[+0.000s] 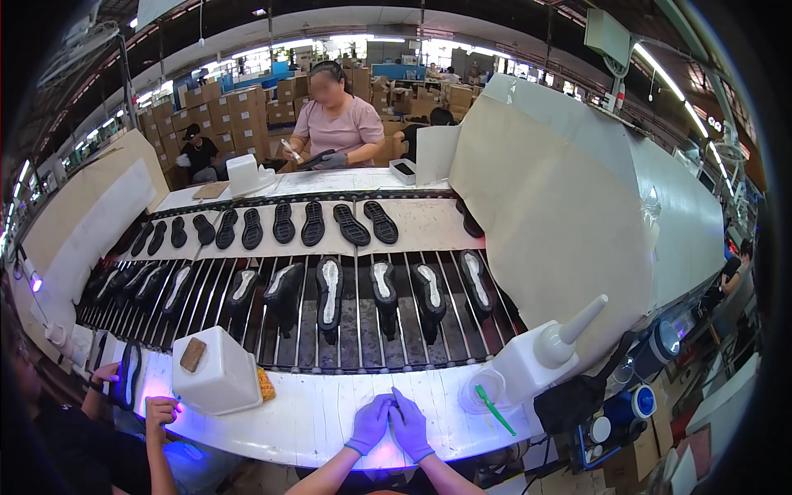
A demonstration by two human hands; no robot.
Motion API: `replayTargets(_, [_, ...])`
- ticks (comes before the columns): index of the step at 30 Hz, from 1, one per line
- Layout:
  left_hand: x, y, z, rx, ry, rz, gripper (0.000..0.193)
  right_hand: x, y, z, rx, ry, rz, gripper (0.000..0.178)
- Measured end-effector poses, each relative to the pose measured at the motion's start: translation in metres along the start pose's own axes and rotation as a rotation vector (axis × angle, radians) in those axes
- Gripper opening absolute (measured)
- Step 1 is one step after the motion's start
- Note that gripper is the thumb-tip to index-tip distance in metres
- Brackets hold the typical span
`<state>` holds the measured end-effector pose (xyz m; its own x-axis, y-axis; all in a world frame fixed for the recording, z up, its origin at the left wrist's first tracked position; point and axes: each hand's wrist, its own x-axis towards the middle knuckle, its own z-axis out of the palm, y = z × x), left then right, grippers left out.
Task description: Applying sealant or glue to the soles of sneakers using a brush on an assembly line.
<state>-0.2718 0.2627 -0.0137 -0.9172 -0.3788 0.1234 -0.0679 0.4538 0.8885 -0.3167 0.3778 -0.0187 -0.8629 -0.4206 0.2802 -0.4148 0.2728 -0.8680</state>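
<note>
My left hand (372, 424) and my right hand (410, 426), both in purple gloves, rest together at the near edge of the white work ledge (322, 412). Their fingers are closed and pressed against each other. Whatever may lie between the palms is hidden. To their right, a green-handled brush (495, 410) leans out of a clear cup (473, 394). Behind the cup stands a white bottle with a long spout (536, 360). Beyond the ledge, dark shoes with white undersides, such as this one (329, 301), lie bottom up on a roller conveyor (299, 355).
Black soles (313, 224) line a beige strip beyond the rollers. A white container (213, 371) stands left on the ledge. Across the conveyor a person (340, 124) holds a dark sole. At left, a co-worker's hand (162, 412) is near a shoe. Beige panels (569, 198) flank the conveyor.
</note>
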Motion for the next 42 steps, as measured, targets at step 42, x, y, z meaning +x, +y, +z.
replayTargets(42, [0.0011, 0.0067, 0.0068, 0.012, 0.005, 0.01, 0.021, 0.0012, 0.0028, -0.0084, 0.006, 0.012, -0.022, 0.046])
